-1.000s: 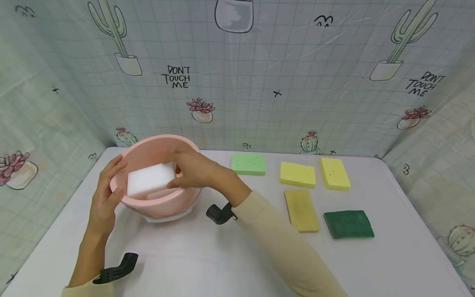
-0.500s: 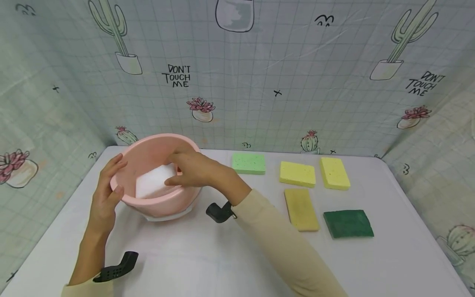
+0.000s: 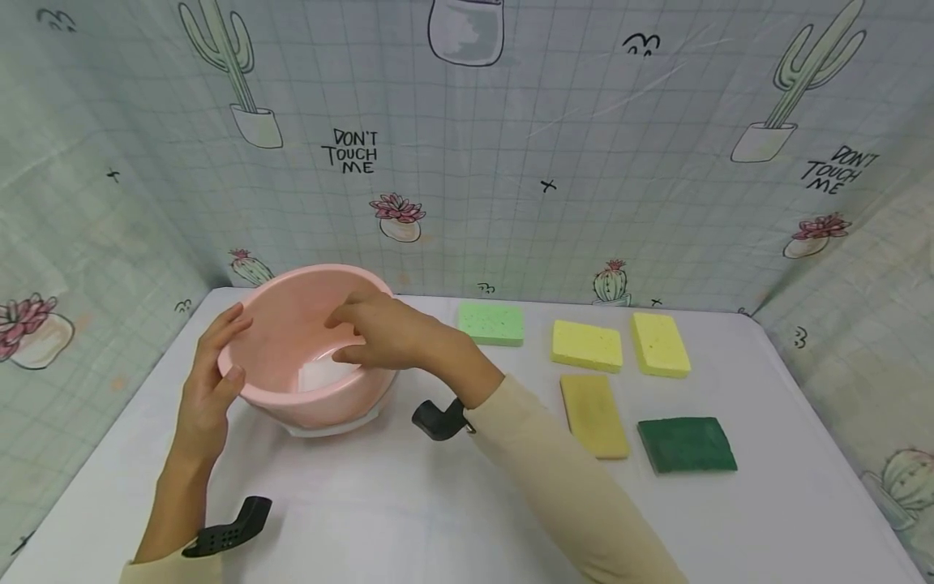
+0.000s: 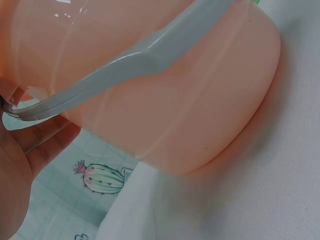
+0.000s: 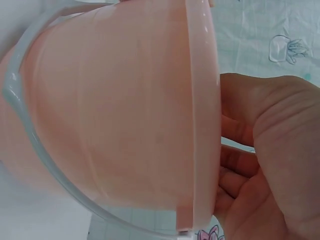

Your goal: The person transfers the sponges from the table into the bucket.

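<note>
On a white table [image 3: 438,519], grips a pink bucket [image 3: 314,412] near its rim with the left hand [image 3: 207,389]; has just let a white block [image 3: 317,375] sink to its bottom from the right hand [image 3: 390,332], now loose-fingered and holding nothing, apparently finishing that placement

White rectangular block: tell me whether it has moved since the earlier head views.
Yes. The white rectangular block has moved down, deeper into the round pink plastic bucket, judged against the bucket's rim.

One bucket [image 3: 314,412] — six visible sponges [image 3: 587,345] (one white).
</note>
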### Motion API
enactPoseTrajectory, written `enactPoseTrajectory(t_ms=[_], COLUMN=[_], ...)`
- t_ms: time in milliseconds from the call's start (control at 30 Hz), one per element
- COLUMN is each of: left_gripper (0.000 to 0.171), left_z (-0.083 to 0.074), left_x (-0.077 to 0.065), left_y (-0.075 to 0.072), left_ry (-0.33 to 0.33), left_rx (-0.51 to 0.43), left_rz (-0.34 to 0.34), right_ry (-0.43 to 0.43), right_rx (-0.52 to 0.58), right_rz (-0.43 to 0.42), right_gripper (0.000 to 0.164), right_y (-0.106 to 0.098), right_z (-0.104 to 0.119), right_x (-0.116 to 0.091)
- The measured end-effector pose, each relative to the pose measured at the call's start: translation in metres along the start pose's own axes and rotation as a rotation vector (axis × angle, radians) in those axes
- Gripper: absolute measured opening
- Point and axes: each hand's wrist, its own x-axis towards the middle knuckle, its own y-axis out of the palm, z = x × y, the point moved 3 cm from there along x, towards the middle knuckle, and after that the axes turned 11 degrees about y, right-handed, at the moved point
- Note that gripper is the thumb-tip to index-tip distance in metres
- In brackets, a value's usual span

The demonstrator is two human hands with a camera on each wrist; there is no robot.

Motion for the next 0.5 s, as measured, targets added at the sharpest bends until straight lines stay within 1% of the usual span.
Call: enactPoseTrajectory(t_ms=[133,233,367,500], left_gripper=[0.054,0.054,0.054,0.055], left_z=[-0.001,0.0,0.002,0.002], left_x=[0.0,0.0,-0.001,-0.001], left_y=[0.0,0.0,0.0,0.0], left_ry=[0.002,0.015,0.029,0.039], left_rx=[0.008,0.003,-0.009,-0.005], left_rz=[0.0,-0.002,-0.003,-0.001], right_ry=[-0.026,-0.041,-0.059,-0.087], right_rx=[0.015,0.035,0.086,0.114], right_rz=[-0.061,-0.117,-0.189,-0.247], right_gripper=[0.041,0.039,0.037,0.035], right_y=[-0.005,-0.009,-0.013,-0.016], right_z=[-0.003,-0.006,-0.015,-0.024], right_x=[-0.009,-0.016,-0.027,-0.038])
